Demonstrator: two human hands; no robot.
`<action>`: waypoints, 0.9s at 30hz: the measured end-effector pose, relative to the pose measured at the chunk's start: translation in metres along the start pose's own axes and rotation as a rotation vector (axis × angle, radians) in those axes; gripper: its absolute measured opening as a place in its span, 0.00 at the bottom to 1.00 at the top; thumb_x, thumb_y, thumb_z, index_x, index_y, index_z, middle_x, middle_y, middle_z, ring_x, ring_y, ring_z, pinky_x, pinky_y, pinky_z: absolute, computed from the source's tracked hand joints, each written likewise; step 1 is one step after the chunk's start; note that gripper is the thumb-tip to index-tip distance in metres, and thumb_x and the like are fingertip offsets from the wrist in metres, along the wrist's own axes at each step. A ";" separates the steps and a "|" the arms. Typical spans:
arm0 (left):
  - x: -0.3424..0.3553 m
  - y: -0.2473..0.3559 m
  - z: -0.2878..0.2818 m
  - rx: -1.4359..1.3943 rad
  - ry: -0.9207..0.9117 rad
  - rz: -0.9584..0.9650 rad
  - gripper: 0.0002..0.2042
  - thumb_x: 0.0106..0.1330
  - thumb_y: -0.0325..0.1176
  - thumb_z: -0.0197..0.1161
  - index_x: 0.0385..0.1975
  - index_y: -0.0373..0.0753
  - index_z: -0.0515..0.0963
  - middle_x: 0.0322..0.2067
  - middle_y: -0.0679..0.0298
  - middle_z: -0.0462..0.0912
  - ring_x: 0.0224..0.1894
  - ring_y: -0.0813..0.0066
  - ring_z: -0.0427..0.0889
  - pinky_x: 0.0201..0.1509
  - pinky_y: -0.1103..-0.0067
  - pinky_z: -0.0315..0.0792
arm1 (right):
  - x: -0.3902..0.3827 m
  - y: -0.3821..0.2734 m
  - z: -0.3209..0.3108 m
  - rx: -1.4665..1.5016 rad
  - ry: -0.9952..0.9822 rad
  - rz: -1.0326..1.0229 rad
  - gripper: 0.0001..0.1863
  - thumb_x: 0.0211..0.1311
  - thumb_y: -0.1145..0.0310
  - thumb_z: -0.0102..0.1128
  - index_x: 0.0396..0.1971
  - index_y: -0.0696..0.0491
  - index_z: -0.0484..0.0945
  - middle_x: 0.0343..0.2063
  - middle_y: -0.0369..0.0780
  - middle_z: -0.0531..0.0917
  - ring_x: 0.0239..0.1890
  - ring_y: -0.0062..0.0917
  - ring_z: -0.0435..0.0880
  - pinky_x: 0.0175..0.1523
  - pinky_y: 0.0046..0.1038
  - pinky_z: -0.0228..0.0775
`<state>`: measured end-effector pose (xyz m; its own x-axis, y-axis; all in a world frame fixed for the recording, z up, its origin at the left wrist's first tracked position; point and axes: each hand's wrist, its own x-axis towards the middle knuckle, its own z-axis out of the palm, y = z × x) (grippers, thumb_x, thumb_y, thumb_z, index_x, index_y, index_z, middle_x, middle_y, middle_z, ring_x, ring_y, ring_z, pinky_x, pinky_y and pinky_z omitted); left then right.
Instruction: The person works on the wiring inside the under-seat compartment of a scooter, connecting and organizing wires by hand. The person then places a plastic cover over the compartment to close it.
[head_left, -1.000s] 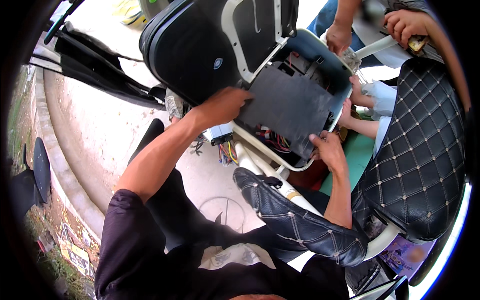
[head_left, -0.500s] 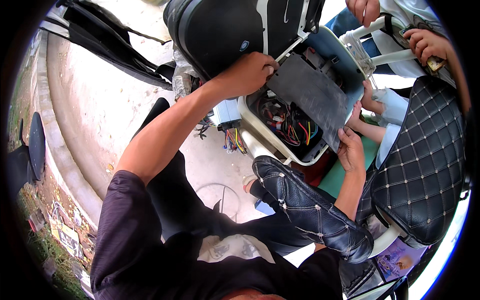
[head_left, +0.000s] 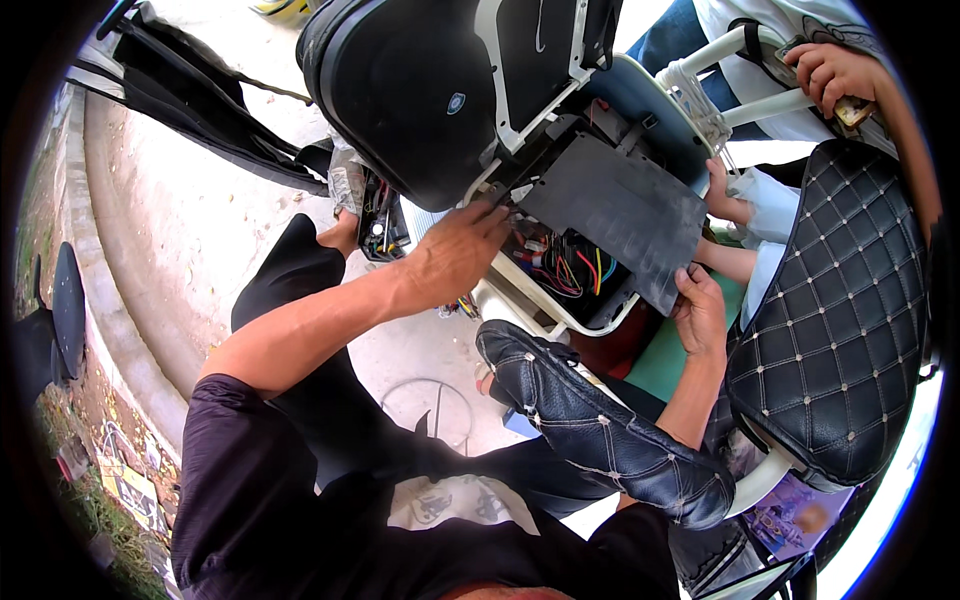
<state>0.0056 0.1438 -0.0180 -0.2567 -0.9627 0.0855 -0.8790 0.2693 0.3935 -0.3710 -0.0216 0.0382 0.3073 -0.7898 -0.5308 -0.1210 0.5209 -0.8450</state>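
Note:
A flat dark grey panel (head_left: 615, 215) lies slanted over the open compartment (head_left: 560, 325) of a scooter-like vehicle. Its near right corner is pinched between the thumb and fingers of my right hand (head_left: 697, 308). My left hand (head_left: 462, 250) is closed at the compartment's left rim, beside the panel's left corner; what its fingertips grip, if anything, is hidden. Bundled coloured wires (head_left: 575, 268) show below the panel's near edge. The black seat (head_left: 400, 110) stands raised on its white metal frame behind my left hand.
A quilted black seat pad (head_left: 590, 420) crosses in front of my right forearm, and a larger quilted backrest (head_left: 830, 320) stands at right. Another person's hand (head_left: 838, 78) is near the white tube frame (head_left: 770, 108). Small bare feet (head_left: 725, 190) rest beside the compartment.
My left hand has left the panel's upper left corner and come down toward me to the left rim. The panel's left end has shifted slightly; my right hand keeps its grip.

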 end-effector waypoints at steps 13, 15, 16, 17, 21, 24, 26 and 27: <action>-0.008 0.018 0.001 0.179 0.032 0.093 0.18 0.61 0.27 0.62 0.50 0.24 0.80 0.53 0.46 0.82 0.59 0.55 0.80 0.57 0.68 0.80 | 0.000 0.014 0.020 -0.070 -0.037 0.062 0.19 0.75 0.69 0.64 0.58 0.61 0.72 0.45 0.43 0.89 0.41 0.27 0.92 0.44 0.30 0.88; 0.004 0.029 -0.034 0.081 -0.290 -0.087 0.17 0.61 0.27 0.63 0.49 0.27 0.80 0.53 0.47 0.82 0.58 0.56 0.82 0.57 0.67 0.80 | -0.001 0.019 0.021 -0.087 -0.033 0.090 0.19 0.75 0.70 0.63 0.59 0.61 0.72 0.45 0.45 0.89 0.40 0.28 0.92 0.44 0.30 0.88; 0.012 0.036 -0.051 0.033 -0.450 -0.181 0.16 0.61 0.27 0.64 0.48 0.28 0.80 0.53 0.48 0.82 0.57 0.57 0.83 0.57 0.67 0.81 | -0.002 0.020 0.022 -0.082 -0.028 0.105 0.19 0.75 0.71 0.63 0.60 0.61 0.72 0.45 0.45 0.89 0.40 0.28 0.92 0.44 0.31 0.88; 0.015 0.041 -0.063 -0.046 -0.308 -0.206 0.15 0.63 0.29 0.66 0.48 0.32 0.79 0.56 0.50 0.81 0.58 0.59 0.83 0.57 0.66 0.81 | -0.002 0.020 0.025 -0.081 -0.037 0.124 0.19 0.75 0.71 0.63 0.60 0.61 0.72 0.45 0.45 0.89 0.40 0.29 0.92 0.44 0.31 0.88; 0.034 0.036 -0.035 -0.095 0.206 0.024 0.17 0.71 0.32 0.66 0.56 0.32 0.79 0.64 0.47 0.76 0.64 0.52 0.80 0.64 0.65 0.79 | -0.003 0.019 0.031 -0.096 -0.035 0.158 0.20 0.76 0.71 0.62 0.61 0.61 0.70 0.47 0.45 0.88 0.42 0.29 0.92 0.46 0.32 0.89; 0.038 0.036 -0.018 -0.131 0.151 0.094 0.21 0.72 0.31 0.66 0.62 0.32 0.77 0.69 0.45 0.73 0.71 0.48 0.74 0.73 0.63 0.72 | -0.004 0.018 0.026 -0.150 -0.079 0.196 0.21 0.75 0.71 0.62 0.63 0.60 0.69 0.48 0.43 0.88 0.44 0.28 0.92 0.48 0.32 0.89; 0.037 0.032 -0.015 -0.238 0.029 0.104 0.24 0.72 0.30 0.66 0.66 0.32 0.75 0.73 0.47 0.70 0.76 0.49 0.68 0.78 0.61 0.67 | -0.008 0.007 0.019 -0.058 -0.047 0.090 0.21 0.75 0.70 0.62 0.62 0.60 0.69 0.48 0.43 0.88 0.46 0.28 0.92 0.49 0.32 0.89; 0.040 0.029 -0.014 -0.257 0.031 0.141 0.23 0.72 0.30 0.65 0.66 0.32 0.75 0.73 0.48 0.70 0.76 0.50 0.68 0.78 0.61 0.67 | -0.010 0.003 0.018 -0.014 -0.032 0.038 0.22 0.75 0.70 0.63 0.62 0.60 0.69 0.49 0.42 0.88 0.46 0.27 0.91 0.49 0.32 0.89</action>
<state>-0.0248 0.1132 0.0098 -0.3528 -0.9177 0.1824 -0.7038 0.3888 0.5946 -0.3574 -0.0064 0.0421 0.3325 -0.7585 -0.5604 -0.1458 0.5457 -0.8252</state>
